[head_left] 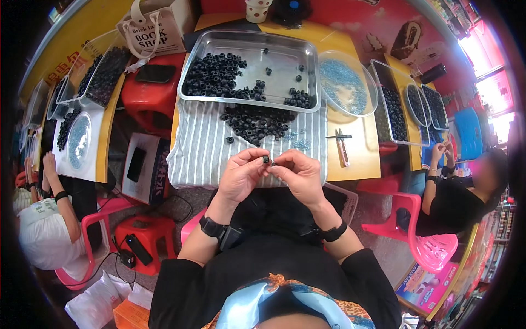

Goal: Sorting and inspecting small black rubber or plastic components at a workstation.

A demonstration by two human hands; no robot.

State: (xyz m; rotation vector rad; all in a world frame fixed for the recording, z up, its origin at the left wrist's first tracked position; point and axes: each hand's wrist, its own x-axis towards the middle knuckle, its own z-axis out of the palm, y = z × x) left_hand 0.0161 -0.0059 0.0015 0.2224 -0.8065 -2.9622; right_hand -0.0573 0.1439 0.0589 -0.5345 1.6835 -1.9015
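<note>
Two pinch grips | with left hand (241,174): fingers-tight on dark bead (266,159), above striped cloth (198,147), presumably to catch drops | with right hand (301,175): fingers narrow alongside, hold unclear | near loose bead pile (255,125), likely for quick picking

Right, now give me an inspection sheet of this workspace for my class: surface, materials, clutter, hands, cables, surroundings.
Surface: yellow table, partly covered by a striped cloth.
Job's things: dark beads in a rectangular tray and piled on the cloth; pale blue beads in a round dish; small metal tool at right.
Clutter: phone on a red stool, left of the table.
Left hand: pinches a dark bead.
Right hand: fingertips close beside it; anything held is too small to identify.
Cables: black cable on the floor, left.
Surroundings: people at tables on both sides.
</note>
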